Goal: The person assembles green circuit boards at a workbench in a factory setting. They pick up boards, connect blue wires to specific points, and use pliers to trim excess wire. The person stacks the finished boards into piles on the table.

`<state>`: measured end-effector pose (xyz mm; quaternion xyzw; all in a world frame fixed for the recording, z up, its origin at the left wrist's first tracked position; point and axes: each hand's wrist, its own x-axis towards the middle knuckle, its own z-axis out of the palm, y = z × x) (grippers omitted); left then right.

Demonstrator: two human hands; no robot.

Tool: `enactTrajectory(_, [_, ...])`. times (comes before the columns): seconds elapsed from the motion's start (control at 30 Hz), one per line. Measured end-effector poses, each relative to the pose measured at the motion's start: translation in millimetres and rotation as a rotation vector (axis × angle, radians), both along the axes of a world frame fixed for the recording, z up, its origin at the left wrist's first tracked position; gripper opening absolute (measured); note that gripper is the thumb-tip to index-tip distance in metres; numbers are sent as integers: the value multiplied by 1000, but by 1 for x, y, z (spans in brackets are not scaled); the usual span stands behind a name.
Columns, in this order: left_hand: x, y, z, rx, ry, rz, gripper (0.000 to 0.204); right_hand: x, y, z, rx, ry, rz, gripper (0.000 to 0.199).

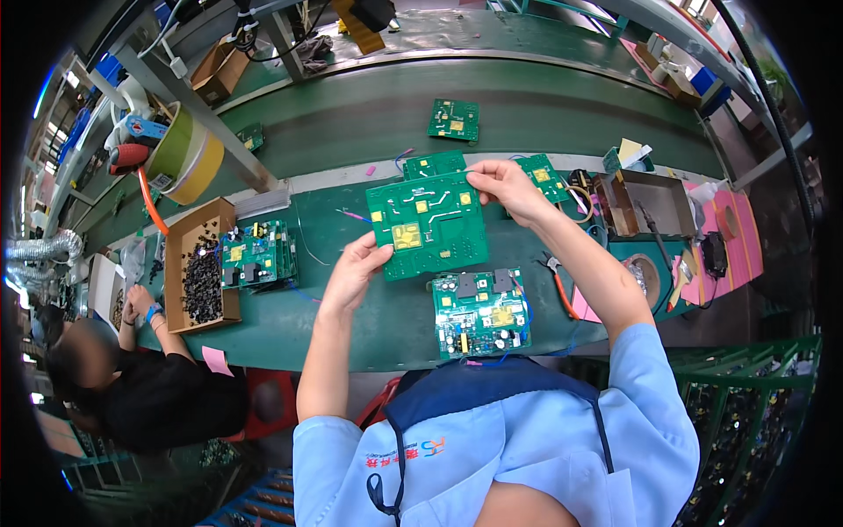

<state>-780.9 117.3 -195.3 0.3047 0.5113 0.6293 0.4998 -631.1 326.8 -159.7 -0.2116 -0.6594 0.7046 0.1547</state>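
Observation:
A green circuit board [452,230] with yellow patches is held up over the bench between both my hands. My left hand [356,266] pinches its lower left edge. At the upper right corner, my right hand [507,188] grips it between thumb and fingers. Nearer to me lies a populated circuit board [479,314], component side up, with black blocks, small cylinders and blue wires. Behind the held board, another green board [434,164] shows in part, and one more board [542,176] lies beyond my right wrist.
At left, a cardboard box [226,303] of small black parts stands beside stacked boards [260,255]. Red-handled pliers [559,285], a metal tray [652,206] and a brush [680,279] lie right. A board [454,119] rests on the far belt. A co-worker [149,386] sits at left.

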Motion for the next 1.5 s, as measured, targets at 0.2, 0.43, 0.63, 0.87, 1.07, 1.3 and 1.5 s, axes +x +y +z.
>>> enactTrajectory(0.2, [-34, -32, -5, -89, 825, 371, 21, -25, -48, 17, 974, 198, 302, 9])
enactTrajectory(0.43, [-52, -111, -69, -149, 1158, 322, 48, -52, -132, -41, 1445, 225, 882, 9])
enactTrajectory(0.63, [-32, -153, -110, -223, 1451, 230, 40, -64, -161, -54, 1371, -136, 1212, 11])
enactTrajectory(0.87, [-30, -159, -106, -354, 1425, 466, 28, -91, -26, -23, 1148, -415, 564, 23])
enactTrajectory(1.07, [80, -97, -41, -244, 219, 259, 41, -73, 137, -82, 1116, -541, 131, 24])
enactTrajectory(1.3, [133, -48, -50, -152, -262, 206, 70, -77, 226, -135, 303, -532, -487, 33])
enactTrajectory(1.5, [138, -48, -46, -266, -118, 297, 60, -114, 250, -155, -237, -376, -932, 33])
